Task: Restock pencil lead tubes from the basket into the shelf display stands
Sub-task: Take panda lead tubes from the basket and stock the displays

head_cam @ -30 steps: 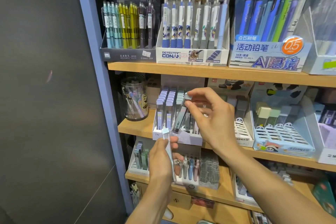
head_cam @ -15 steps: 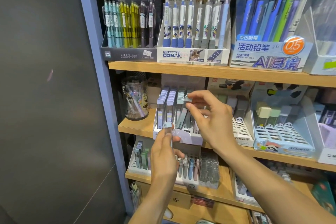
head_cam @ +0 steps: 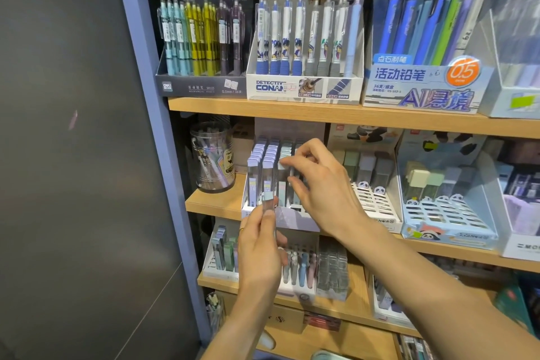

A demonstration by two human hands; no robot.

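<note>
The right hand [head_cam: 321, 184] is pinching a tube's cap in the display stand [head_cam: 292, 218] on the middle shelf; the left hand [head_cam: 260, 245] is gripping a spare lead tube [head_cam: 268, 209] just below (upright). Seating each tube vertically should prevent jamming.

Two bare hands, bare forearms, no sleeves seen.
Left hand [head_cam: 260, 245] wears a thin gold-coloured ring on one finger; right hand [head_cam: 324, 187] shows no ring, watch or glove.

Right hand [head_cam: 321, 184] hiding the stand's [head_cam: 292, 221] right-hand tubes; rightmost display box [head_cam: 520, 73] cut off; jar [head_cam: 212, 156] contents blurred
</note>
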